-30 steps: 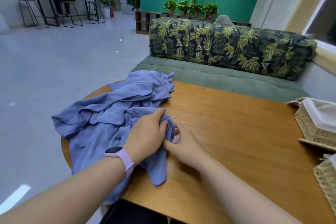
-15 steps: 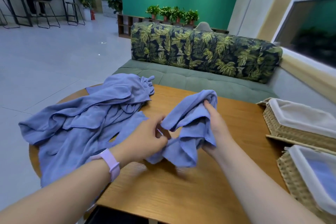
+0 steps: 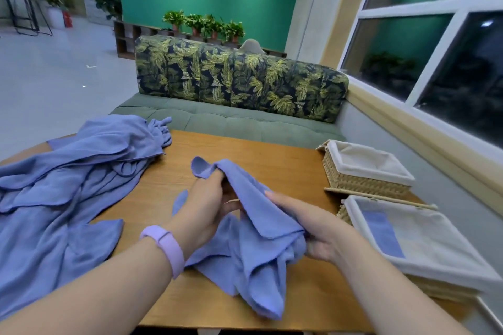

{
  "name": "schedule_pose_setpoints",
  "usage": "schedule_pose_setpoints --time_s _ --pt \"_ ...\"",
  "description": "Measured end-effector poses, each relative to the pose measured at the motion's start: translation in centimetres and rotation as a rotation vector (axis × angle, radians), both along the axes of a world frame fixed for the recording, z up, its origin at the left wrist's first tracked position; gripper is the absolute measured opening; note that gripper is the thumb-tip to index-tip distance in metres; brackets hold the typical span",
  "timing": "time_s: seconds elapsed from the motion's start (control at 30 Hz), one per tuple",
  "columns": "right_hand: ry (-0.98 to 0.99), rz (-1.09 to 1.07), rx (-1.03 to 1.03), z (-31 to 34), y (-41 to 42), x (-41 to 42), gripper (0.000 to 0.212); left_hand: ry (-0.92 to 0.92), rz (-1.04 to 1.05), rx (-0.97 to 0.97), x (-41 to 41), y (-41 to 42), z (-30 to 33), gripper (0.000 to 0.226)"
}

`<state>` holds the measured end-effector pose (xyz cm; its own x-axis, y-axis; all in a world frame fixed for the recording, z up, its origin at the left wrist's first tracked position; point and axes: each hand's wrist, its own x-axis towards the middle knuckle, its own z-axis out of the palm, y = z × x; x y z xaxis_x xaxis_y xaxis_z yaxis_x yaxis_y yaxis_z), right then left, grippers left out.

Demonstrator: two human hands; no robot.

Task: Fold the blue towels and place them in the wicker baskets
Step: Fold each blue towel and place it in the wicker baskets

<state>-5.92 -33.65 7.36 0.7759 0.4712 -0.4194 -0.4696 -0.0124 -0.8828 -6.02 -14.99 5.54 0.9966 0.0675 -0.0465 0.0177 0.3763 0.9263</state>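
Item: blue towel, one, held over the near middle of the tabletop. Loosely bunched and partly draped. Its long axis runs from a raised corner pointing toward the far edge down to hanging corners at the near edge; the lower folds touch the wood.

Left hand: one, lilac wristband on the wrist. Fingers curled, pinching the towel's upper corner, which flops over toward the far left.

Right hand: one, palm turned inward. Fingers curled round the bunched right side of the towel, thumb lying along the upper fold.

Pile of blue towels: unfolded and overlapping, covering the left part of the tabletop and spilling past its left edge. The number in the pile cannot be told. Well apart from the held towel.

Wicker baskets: two, both with pale cloth liners, standing along the right edge, just beside each other. Far basket: only the liner shows inside. Near basket: one folded blue towel lies flat against its left side, long axis running from the far edge to the near one.

Surroundings: one leaf-print sofa beyond the far edge; four potted plants in a row behind it; a window to the right.
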Motion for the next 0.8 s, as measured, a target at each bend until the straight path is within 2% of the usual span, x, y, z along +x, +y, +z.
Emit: schedule_pose_setpoints --time_s 0.1,0.17,0.23,0.3,0.37,0.43,0.47,0.53,0.6,0.67,0.7,0.8 --pt "-0.007 0.213 -0.033 0.5 -1.9 -1.3 0.054 0.119 0.117 -0.162 0.5 -0.1 0.2 0.024" --pt "0.040 0.275 -0.014 0.9 -2.9 -1.9 0.058 0.144 -0.017 -0.308 0.9 -0.1 0.4 0.015" --pt "0.119 0.314 0.060 1.5 -3.9 -2.4 0.071 0.146 -0.158 -0.464 1.0 -0.1 0.7 0.030" --pt "0.192 0.300 0.111 2.2 -4.5 -2.4 0.070 0.131 -0.253 -0.528 1.0 -0.2 0.6 0.033" --pt "0.223 0.267 0.132 2.2 -4.6 -2.3 0.063 0.175 -0.344 -0.504 0.5 0.2 0.9 0.037" --pt "0.246 0.321 0.147 1.5 -4.2 -2.0 0.061 0.204 -0.349 -0.468 -0.1 1.0 0.9 0.035" --pt "0.204 0.367 0.093 0.8 -3.7 -1.7 0.062 0.198 -0.352 -0.442 -0.3 1.5 0.6 0.041" --pt "-0.004 0.382 -0.094 -0.3 -2.0 -1.4 0.070 0.201 -0.390 -0.452 -0.9 2.1 0.8 0.061" --pt "-0.124 0.299 -0.092 -1.1 -0.5 -1.2 0.081 0.208 -0.492 -0.471 -0.9 2.4 0.5 0.067" --pt "-0.106 0.232 0.086 -1.6 0.4 -0.7 0.084 0.262 -0.567 -0.351 -1.3 2.7 0.3 0.059" --pt "-0.087 0.219 0.166 -1.7 0.7 -0.4 0.077 0.283 -0.624 -0.281 -1.8 2.9 0.5 0.052" --pt "-0.099 0.181 0.121 -0.9 1.0 0.1 0.053 0.323 -0.854 0.033 -2.5 3.9 1.1 0.024"
